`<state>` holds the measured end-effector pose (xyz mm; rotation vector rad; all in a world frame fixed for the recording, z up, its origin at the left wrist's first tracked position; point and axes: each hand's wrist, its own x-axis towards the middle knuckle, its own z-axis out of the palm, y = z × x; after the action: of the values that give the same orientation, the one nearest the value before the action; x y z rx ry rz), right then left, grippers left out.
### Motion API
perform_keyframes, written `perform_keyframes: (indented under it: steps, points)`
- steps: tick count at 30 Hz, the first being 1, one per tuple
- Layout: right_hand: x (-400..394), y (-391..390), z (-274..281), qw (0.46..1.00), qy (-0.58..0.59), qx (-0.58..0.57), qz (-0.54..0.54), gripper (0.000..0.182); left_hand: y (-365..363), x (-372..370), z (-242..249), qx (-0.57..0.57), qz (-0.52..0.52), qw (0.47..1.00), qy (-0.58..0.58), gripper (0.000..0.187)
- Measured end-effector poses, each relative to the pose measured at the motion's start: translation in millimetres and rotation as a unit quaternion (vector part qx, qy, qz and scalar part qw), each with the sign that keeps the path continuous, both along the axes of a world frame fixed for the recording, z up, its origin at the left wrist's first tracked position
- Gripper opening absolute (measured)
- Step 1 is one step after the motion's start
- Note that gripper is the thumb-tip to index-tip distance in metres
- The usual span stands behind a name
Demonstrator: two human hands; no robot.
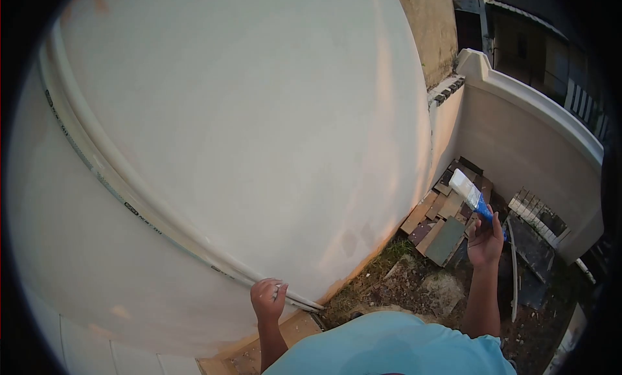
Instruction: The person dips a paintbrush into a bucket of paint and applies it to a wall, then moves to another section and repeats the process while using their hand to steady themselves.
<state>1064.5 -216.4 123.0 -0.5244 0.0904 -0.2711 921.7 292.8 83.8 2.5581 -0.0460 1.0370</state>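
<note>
My right hand [485,245] is raised at the right, its fingers closed around the blue handle of a paintbrush [466,188]. The brush head is white and points up and to the left, away from the big pale wall [259,116]. My left hand [268,300] is held low in front of the wall with its fingers curled in. It overlaps the lower end of two pale pipes [168,223] that run down the wall, one with printed markings. A whitish spot shows at its fingertips; I cannot tell what, if anything, is in them.
Stacked tiles and boards [444,226] lie on the dirt ground [402,281] by the wall's foot. To the right are a dark flat panel [531,252] and a white grate [538,216]. A low boundary wall [518,122] closes the yard.
</note>
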Motion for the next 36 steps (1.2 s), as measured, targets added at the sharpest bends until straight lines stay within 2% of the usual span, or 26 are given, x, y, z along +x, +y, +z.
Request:
perform_keyframes:
  steps: [4, 6, 10, 15, 17, 18, 20, 24, 26, 27, 29, 36]
  points:
    - [17, 27, -5, 1.0, 0.012, 0.017, -0.023, 0.034, 11, 62, 19, 0.045, -0.053, 0.997, -0.032, 0.018]
    - [25, 36, -1, 0.998, 0.053, 0.002, -0.037, 0.033, 9, 87, 30, 0.022, -0.105, 0.993, -0.056, 0.015]
    - [52, 43, 16, 0.998, 0.05, -0.021, -0.039, 0.033, 2, 124, 37, 0.014, -0.162, 0.985, -0.061, 0.014]
    - [108, 51, 54, 0.999, 0.021, -0.045, -0.019, 0.032, -5, 124, 15, -0.01, -0.187, 0.981, -0.053, 0.013]
    - [145, 49, 71, 0.998, -0.001, -0.066, 0.001, 0.031, -2, 114, -1, -0.06, -0.177, 0.982, 0.028, 0.022]
    - [163, 52, 84, 0.996, -0.022, -0.08, 0.019, 0.031, -3, 109, -7, -0.061, -0.178, 0.982, 0.025, 0.022]
    - [202, 59, 111, 0.992, -0.065, -0.101, 0.049, 0.031, -8, 98, -15, -0.065, -0.11, 0.992, 0.004, 0.014]
    - [287, 65, 162, 0.979, -0.148, -0.107, 0.091, 0.031, -17, 87, -35, -0.11, -0.071, 0.991, 0.004, 0.017]
    - [323, 65, 193, 0.969, -0.187, -0.122, 0.104, 0.03, -34, 90, -31, -0.126, -0.006, 0.991, 0.034, 0.01]
    - [342, 64, 206, 0.963, -0.208, -0.132, 0.112, 0.03, -48, 95, -25, -0.129, -0.001, 0.991, 0.03, 0.01]
    - [378, 61, 233, 0.952, -0.238, -0.143, 0.125, 0.03, -77, 107, -12, -0.026, 0.072, 0.997, 0.009, 0.007]
    - [458, 35, 302, 0.911, -0.338, -0.171, 0.165, 0.029, -172, 193, -34, -0.096, 0.15, 0.982, -0.058, 0.009]
